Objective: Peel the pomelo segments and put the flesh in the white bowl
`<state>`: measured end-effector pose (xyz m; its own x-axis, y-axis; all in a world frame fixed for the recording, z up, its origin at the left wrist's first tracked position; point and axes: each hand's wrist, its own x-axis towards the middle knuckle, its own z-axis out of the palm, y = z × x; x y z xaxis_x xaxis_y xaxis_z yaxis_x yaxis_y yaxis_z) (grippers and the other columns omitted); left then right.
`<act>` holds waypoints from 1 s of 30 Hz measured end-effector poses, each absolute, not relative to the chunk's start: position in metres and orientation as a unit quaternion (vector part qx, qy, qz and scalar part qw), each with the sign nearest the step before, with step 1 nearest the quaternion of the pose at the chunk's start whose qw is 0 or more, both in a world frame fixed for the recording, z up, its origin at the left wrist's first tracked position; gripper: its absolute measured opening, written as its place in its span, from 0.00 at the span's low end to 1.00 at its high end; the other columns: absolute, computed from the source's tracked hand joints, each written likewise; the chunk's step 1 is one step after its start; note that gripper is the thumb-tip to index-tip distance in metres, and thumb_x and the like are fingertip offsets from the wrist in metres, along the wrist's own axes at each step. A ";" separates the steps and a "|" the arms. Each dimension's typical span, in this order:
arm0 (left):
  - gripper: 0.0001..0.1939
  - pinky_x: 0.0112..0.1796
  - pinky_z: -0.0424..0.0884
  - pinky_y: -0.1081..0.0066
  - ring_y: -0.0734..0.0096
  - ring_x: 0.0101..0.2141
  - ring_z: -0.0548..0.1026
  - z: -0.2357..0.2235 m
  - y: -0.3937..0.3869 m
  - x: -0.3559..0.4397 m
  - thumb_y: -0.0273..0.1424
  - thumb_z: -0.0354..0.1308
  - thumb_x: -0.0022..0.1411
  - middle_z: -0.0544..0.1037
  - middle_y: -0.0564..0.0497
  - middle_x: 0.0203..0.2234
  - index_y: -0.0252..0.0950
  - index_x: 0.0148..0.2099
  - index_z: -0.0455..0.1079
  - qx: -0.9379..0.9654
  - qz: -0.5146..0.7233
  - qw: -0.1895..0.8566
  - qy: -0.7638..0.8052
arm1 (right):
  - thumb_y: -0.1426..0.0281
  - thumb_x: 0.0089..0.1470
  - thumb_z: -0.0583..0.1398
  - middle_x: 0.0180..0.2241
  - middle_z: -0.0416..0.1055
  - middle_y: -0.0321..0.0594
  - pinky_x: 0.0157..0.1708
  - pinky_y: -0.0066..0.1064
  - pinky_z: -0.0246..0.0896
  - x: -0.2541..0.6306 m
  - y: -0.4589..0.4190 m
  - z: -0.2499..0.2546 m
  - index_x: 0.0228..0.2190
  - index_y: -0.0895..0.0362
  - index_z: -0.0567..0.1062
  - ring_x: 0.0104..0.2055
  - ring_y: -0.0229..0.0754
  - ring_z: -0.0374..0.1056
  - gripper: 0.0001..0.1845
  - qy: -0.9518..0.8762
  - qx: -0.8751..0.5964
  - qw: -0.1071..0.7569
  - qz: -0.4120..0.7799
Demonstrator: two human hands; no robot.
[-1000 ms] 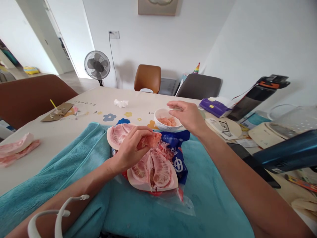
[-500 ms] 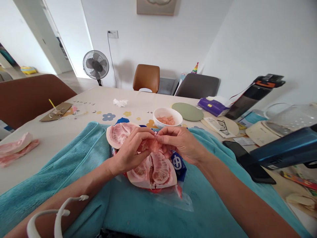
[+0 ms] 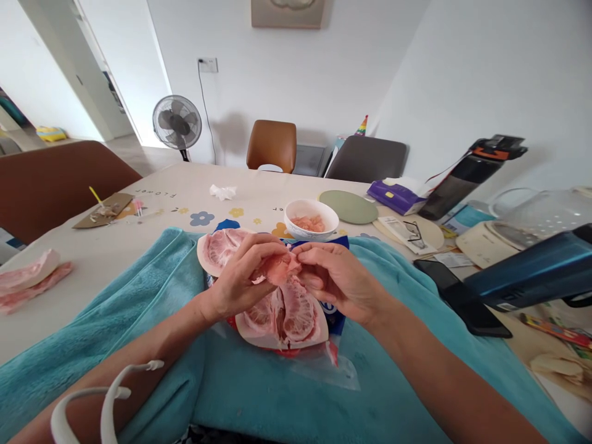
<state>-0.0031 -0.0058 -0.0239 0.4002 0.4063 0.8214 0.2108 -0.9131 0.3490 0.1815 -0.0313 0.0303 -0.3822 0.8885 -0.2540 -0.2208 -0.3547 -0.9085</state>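
Note:
Between my two hands is a pinkish-orange pomelo segment [image 3: 279, 269], held above the cut fruit. My left hand [image 3: 247, 271] is curled around the segment's left side. The fingers of my right hand [image 3: 335, 271] pinch at its right edge, where pale membrane shows. Below lies a cut pomelo half [image 3: 283, 320] with thick white rind and pink flesh. Another pomelo piece [image 3: 219, 250] rests behind my left hand. Both sit on a blue and red plastic bag [image 3: 337, 320] over a teal blanket [image 3: 259, 394]. A white bowl [image 3: 330, 222] just beyond holds peeled pomelo flesh.
Peeled rind [image 3: 32, 271] lies at the left on the table. A green round mat [image 3: 349, 206], purple tissue pack [image 3: 395, 196], glasses [image 3: 413, 233], black phone [image 3: 462, 299] and blue bottle [image 3: 531, 268] stand or lie to the right. A crumpled tissue [image 3: 222, 192] is farther back.
My right hand has turned and its fingers have shifted slightly at the segment's edge. More of the segment shows between my hands. The view has moved slightly.

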 end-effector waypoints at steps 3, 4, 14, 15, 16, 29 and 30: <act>0.18 0.45 0.72 0.60 0.62 0.45 0.72 -0.024 -0.004 -0.004 0.25 0.58 0.61 0.73 0.43 0.43 0.39 0.53 0.64 0.837 0.506 0.087 0.188 | 0.64 0.53 0.60 0.16 0.60 0.30 0.12 0.21 0.40 0.184 -0.032 0.025 0.27 0.59 0.74 0.17 0.29 0.49 0.10 -0.384 -0.388 0.398 0.737; 0.18 0.46 0.72 0.60 0.62 0.46 0.72 -0.025 -0.004 -0.004 0.25 0.58 0.61 0.72 0.43 0.43 0.39 0.54 0.64 0.838 0.505 0.086 0.189 | 0.64 0.53 0.60 0.17 0.61 0.31 0.13 0.21 0.41 0.184 -0.033 0.024 0.27 0.59 0.74 0.17 0.29 0.50 0.11 -0.371 -0.388 0.406 0.739; 0.21 0.47 0.71 0.60 0.62 0.46 0.71 -0.030 -0.001 -0.004 0.21 0.58 0.58 0.71 0.44 0.44 0.39 0.53 0.64 0.840 0.494 0.051 0.218 | 0.63 0.51 0.62 0.26 0.69 0.38 0.16 0.25 0.47 0.201 -0.001 0.044 0.25 0.60 0.75 0.20 0.31 0.56 0.11 -0.475 -0.470 0.541 0.511; 0.21 0.47 0.71 0.60 0.62 0.46 0.71 -0.031 -0.001 -0.004 0.20 0.58 0.58 0.71 0.44 0.44 0.39 0.53 0.64 0.841 0.492 0.054 0.218 | 0.64 0.51 0.61 0.25 0.69 0.38 0.16 0.25 0.48 0.204 0.012 0.047 0.24 0.59 0.74 0.20 0.31 0.56 0.11 -0.500 -0.473 0.561 0.460; 0.22 0.47 0.70 0.60 0.62 0.46 0.71 -0.032 -0.001 -0.004 0.20 0.58 0.57 0.71 0.44 0.44 0.39 0.53 0.64 0.840 0.492 0.061 0.218 | 0.65 0.50 0.61 0.26 0.69 0.39 0.17 0.25 0.49 0.206 0.028 0.049 0.24 0.59 0.74 0.20 0.31 0.57 0.10 -0.512 -0.486 0.566 0.426; 0.17 0.44 0.72 0.65 0.65 0.44 0.74 -0.036 0.002 0.002 0.32 0.66 0.55 0.75 0.46 0.41 0.37 0.46 0.69 0.739 0.538 0.284 0.290 | 0.63 0.50 0.61 0.29 0.77 0.42 0.44 0.35 0.62 0.215 0.091 0.026 0.18 0.60 0.76 0.39 0.46 0.71 0.16 -0.616 -0.570 0.486 0.245; 0.17 0.43 0.73 0.66 0.65 0.43 0.75 -0.035 0.001 0.002 0.33 0.66 0.54 0.75 0.47 0.41 0.37 0.46 0.69 0.727 0.540 0.302 0.299 | 0.63 0.50 0.62 0.31 0.77 0.42 0.45 0.35 0.61 0.213 0.079 0.029 0.19 0.60 0.77 0.41 0.46 0.72 0.15 -0.630 -0.548 0.499 0.231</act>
